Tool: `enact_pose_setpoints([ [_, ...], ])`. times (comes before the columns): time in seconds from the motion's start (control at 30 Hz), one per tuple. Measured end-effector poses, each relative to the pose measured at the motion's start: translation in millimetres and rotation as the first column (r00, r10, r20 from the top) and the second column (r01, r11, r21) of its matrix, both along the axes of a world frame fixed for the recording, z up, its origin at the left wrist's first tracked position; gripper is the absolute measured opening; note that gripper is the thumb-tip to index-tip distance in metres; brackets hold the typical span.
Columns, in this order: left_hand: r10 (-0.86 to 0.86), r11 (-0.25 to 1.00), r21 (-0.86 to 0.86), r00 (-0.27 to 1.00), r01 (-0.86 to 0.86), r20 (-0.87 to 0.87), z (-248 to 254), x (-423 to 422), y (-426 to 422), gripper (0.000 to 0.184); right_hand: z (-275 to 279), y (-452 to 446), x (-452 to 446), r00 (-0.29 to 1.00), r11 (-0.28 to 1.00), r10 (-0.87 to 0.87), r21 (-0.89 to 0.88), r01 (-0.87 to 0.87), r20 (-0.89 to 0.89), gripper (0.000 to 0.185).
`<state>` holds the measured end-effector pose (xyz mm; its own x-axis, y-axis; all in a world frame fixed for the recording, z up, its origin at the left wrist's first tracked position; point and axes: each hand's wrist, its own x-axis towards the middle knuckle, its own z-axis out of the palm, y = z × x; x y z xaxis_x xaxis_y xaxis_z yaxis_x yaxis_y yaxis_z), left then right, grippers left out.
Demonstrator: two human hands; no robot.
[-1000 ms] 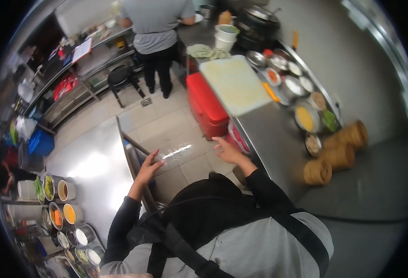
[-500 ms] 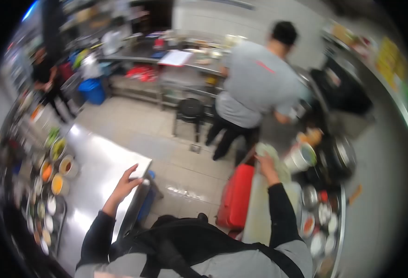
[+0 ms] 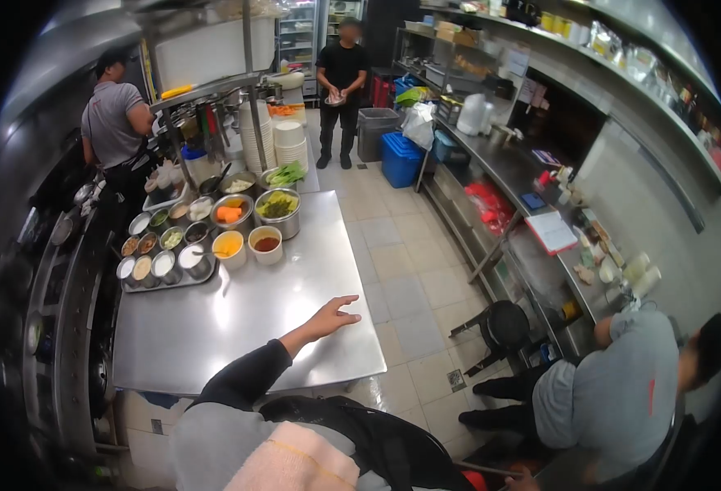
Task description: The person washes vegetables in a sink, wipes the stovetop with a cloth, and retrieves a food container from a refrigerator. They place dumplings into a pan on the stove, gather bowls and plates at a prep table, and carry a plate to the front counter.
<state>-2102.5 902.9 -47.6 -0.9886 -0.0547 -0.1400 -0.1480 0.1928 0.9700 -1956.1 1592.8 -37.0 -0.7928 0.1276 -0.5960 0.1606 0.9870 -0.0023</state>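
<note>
My left hand [image 3: 326,321] is held over the right part of the steel table [image 3: 295,282], fingers apart with nothing in them. Of my right hand [image 3: 524,481] only a small part shows at the bottom edge, low on the right; its fingers are mostly cut off, so I cannot make out what it touches. Beyond my left hand stand a tub of dark red sauce [image 3: 266,245], a tub of yellow food [image 3: 229,248] and a metal pot with leafy greens [image 3: 278,211]. A tray [image 3: 168,281] of several small containers lies at the table's left.
A co-worker in grey [image 3: 614,393] bends at the right counter, beside a black stool [image 3: 504,329]. Another person in grey [image 3: 117,114] stands at the left, and one in black [image 3: 342,82] at the back. A blue bin [image 3: 401,158] stands on the floor.
My view has swung left, toward the steel table. My left hand stays open above it. My right hand, earlier on something pale green, has dropped almost out of the picture.
</note>
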Motion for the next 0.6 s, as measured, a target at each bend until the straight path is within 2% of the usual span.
enact_pose_setpoints([
  [0.03,0.029,1.000,-0.008,0.999,-0.030,-0.028,3.6,-17.9,4.6,0.067,9.7,-23.0,-13.3,0.955,0.948,-0.026,-0.309,-0.071,-0.297,0.052],
  [0.07,0.053,0.998,-0.011,0.997,-0.054,-0.049,3.9,-32.5,9.2,0.067,-15.0,-32.1,-46.7,0.965,0.892,-0.114,-0.452,-0.005,-0.235,0.063],
  [0.1,0.058,0.998,0.025,0.995,-0.056,-0.079,-4.6,-55.0,9.0,0.067,22.9,-96.0,-73.1,0.942,0.713,-0.330,-0.638,0.291,0.062,0.066],
  [0.13,0.061,0.996,0.068,0.993,-0.055,-0.101,-14.4,-77.9,10.9,0.066,-3.2,-110.7,-96.3,0.983,0.708,-0.171,-0.702,0.079,-0.063,0.060],
  [0.17,0.076,0.995,0.074,0.992,-0.068,-0.104,-7.8,-95.7,16.3,0.065,-26.8,-121.2,-124.5,0.998,0.745,-0.067,-0.665,0.059,0.014,0.063],
  [0.2,0.074,0.995,0.070,0.991,-0.066,-0.111,-10.1,-116.0,18.1,0.064,-28.1,-143.9,-152.5,0.997,0.799,0.069,-0.600,-0.035,0.033,0.065],
  [0.23,0.111,0.988,0.120,0.985,-0.095,-0.129,-13.0,-135.4,22.3,0.064,-53.9,-151.0,-181.1,0.986,0.824,0.159,-0.556,-0.107,0.046,0.066],
  [0.3,0.178,0.980,0.106,0.976,-0.166,-0.122,-8.0,-161.8,33.5,0.065,-83.8,-166.5,-241.2,0.960,0.828,0.271,-0.526,-0.193,0.075,0.066],
  [0.33,0.221,0.972,0.115,0.968,-0.207,-0.123,-6.5,-172.5,36.7,0.065,-98.8,-172.4,-271.4,0.962,0.830,0.259,-0.530,-0.175,0.087,0.065],
  [0.37,0.264,0.960,0.123,0.959,-0.251,-0.103,-9.7,-183.9,40.4,0.065,-111.1,-176.4,-306.6,0.941,0.788,0.336,-0.562,-0.252,0.049,0.063],
  [0.5,0.371,0.929,0.044,0.926,-0.368,-0.068,-23.7,-200.4,47.5,0.066,-92.5,-216.0,-431.7,0.943,0.643,0.332,-0.737,-0.209,0.022,0.058],
  [0.53,0.387,0.922,0.034,0.919,-0.385,-0.075,-23.4,-206.6,45.6,0.066,-90.3,-225.7,-465.1,0.932,0.635,0.361,-0.742,-0.217,0.036,0.058],
  [0.6,0.437,0.900,0.022,0.898,-0.436,-0.048,-24.5,-213.0,39.5,0.066,-89.9,-234.8,-530.3,0.898,0.665,0.425,-0.633,-0.396,-0.115,0.055],
])
